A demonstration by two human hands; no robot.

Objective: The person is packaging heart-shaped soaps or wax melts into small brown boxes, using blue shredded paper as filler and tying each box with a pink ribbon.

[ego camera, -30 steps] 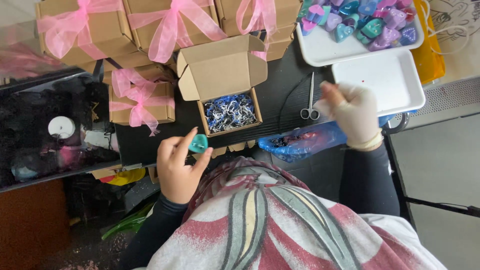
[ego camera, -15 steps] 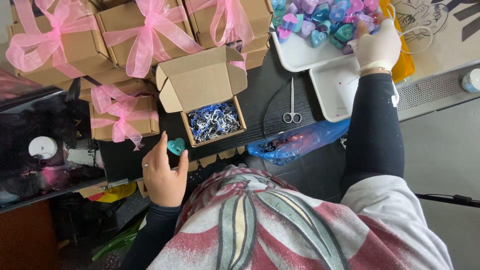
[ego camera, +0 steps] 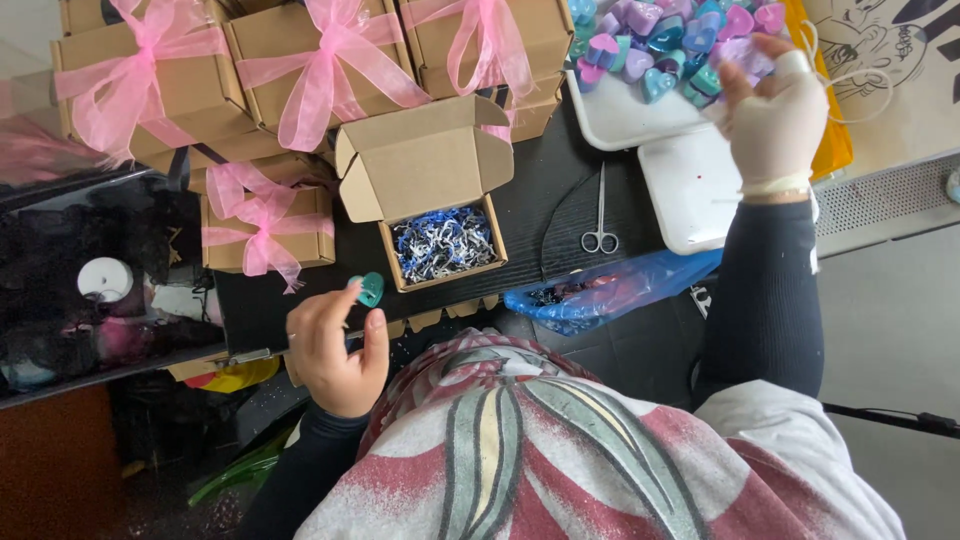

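Black table point(ego camera: 560, 190): carries all the items below.

Closed cardboard boxes point(ego camera: 200, 80) tied with pink ribbon bows: stacked along the far edge and at the left of the table.

White tray point(ego camera: 620, 120): far right, heaped with small heart-shaped pieces point(ego camera: 660, 45) in pink, purple, blue and teal. A second white tray point(ego camera: 690, 190), lying just nearer, shows bare.

Open cardboard box point(ego camera: 440, 215): centre of the table, lid flaps up, filled with blue and white shredded paper.

Blue plastic bag point(ego camera: 610, 290): near edge, right of the open box.

Right hand point(ego camera: 775, 115): in a pale glove, reaching over the heap of hearts, fingers loosely curled at the pile. Cannot tell whether it grips one.

Left hand point(ego camera: 335, 350): bare, near edge, pinching a teal heart point(ego camera: 370, 289) between thumb and fingertips, just left of the open box.

Scissors point(ego camera: 600, 225): lying closed between the open box and the bare tray.
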